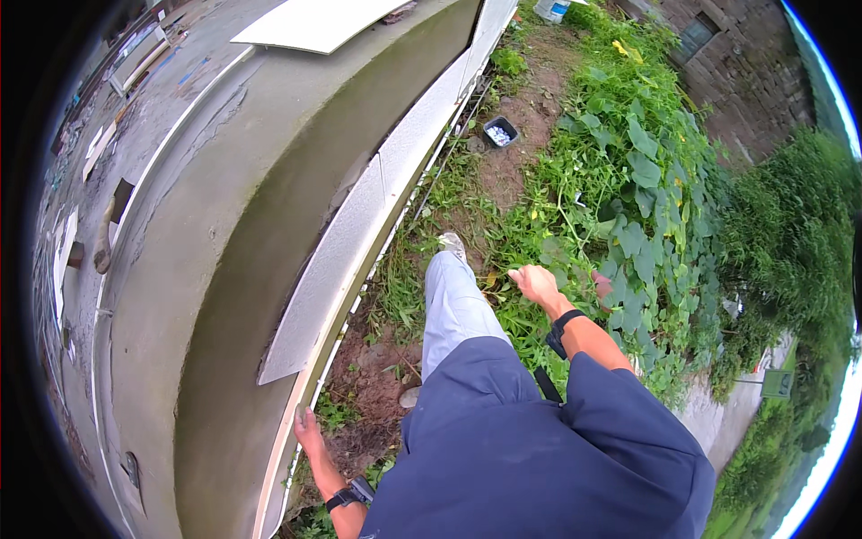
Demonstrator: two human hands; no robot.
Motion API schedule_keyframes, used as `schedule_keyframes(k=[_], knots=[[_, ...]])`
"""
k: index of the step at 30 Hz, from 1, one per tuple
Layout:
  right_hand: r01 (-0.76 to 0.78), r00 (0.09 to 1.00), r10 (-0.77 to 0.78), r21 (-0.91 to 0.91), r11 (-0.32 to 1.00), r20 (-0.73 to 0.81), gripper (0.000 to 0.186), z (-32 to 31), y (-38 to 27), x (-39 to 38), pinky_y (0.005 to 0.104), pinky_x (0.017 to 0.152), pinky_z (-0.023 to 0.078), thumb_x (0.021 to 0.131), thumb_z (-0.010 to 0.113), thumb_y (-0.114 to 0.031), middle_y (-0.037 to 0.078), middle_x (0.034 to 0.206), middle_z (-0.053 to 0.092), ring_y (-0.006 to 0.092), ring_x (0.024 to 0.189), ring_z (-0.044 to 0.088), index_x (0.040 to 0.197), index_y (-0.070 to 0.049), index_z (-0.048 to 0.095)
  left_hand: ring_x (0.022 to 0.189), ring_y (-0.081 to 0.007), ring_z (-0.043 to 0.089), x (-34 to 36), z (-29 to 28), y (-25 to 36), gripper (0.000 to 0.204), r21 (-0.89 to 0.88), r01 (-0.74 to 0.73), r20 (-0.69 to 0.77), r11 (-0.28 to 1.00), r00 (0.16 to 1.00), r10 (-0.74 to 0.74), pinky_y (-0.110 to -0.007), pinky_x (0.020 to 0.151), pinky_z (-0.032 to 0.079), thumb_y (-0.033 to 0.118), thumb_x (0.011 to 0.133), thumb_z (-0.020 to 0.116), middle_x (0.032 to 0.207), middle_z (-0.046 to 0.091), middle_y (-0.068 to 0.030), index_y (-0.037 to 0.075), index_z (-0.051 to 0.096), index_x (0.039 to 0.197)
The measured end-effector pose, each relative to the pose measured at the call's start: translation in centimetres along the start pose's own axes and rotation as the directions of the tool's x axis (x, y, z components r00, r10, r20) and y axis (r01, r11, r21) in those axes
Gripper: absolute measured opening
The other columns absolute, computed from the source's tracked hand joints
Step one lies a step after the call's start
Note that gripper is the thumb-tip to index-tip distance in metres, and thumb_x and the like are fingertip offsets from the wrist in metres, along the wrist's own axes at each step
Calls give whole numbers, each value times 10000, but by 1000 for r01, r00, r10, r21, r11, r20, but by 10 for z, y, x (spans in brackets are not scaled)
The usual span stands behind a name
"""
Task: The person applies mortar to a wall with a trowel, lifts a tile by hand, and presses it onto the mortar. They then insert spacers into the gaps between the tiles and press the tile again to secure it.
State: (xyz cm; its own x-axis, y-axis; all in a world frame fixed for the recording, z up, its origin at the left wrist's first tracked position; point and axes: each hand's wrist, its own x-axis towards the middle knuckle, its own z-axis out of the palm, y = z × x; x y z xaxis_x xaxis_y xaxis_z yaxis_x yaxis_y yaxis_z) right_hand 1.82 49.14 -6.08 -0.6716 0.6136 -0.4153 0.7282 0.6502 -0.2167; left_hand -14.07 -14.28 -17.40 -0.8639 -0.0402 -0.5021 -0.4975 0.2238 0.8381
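At the lower left, my left hand (pixel 311 437) grips the edge of a long pale wooden strip (pixel 285 463) along the low concrete ledge (pixel 220 422). White textured panels (pixel 310 296) lie lengthwise above that strip, against the wall's side. My right hand (pixel 536 286) hangs over the weeds with fingers curled and nothing visible in them. My leg (pixel 460 314), in light trousers, steps on the narrow strip of soil and grass beside the ledge.
A loose white board (pixel 314 20) rests atop the ledge. A black tub with small pale pieces (pixel 499 132) sits on the dirt path ahead, a white bucket (pixel 551 11) beyond it. Leafy vines (pixel 642 171) crowd the right. Scrap boards (pixel 99 148) lie at far left.
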Motion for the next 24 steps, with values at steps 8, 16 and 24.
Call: schedule_keyframes(k=[8, 16, 24], knots=[[29, 998, -27, 46, 999, -51, 398, -4, 35, 78, 479, 837, 477, 900, 544, -367, 220, 992, 671, 403, 965, 627, 1112, -32, 586, 1375, -316, 342, -3, 0, 76, 706, 260, -200, -494, 945, 813, 308, -387, 1128, 258, 324, 968, 549, 1514, 282, -251, -43, 230, 1480], [-9, 992, 21, 94, 996, -128, 646, 14, 54, 290, 477, 918, 471, 873, 562, -383, 291, 1136, 617, 428, 1082, 586, 1356, 19, 412, 1449, -327, 177, 39, 54, 95, 662, 470, -237, -671, 850, 530, 519, -394, 1186, 112, 400, 1037, 302, 1568, 128, -235, -26, 117, 1509], [-92, 924, 184, 271, 958, -336, 675, 69, 117, 539, 460, 975, 438, 857, 595, -393, 317, 1209, 574, 430, 1159, 549, 1346, 38, 417, 1155, -254, 545, 94, 128, 134, 544, 340, -683, -917, 647, -89, 388, -410, 1017, 425, 379, 967, 552, 1249, 595, -128, -35, 495, 1315]])
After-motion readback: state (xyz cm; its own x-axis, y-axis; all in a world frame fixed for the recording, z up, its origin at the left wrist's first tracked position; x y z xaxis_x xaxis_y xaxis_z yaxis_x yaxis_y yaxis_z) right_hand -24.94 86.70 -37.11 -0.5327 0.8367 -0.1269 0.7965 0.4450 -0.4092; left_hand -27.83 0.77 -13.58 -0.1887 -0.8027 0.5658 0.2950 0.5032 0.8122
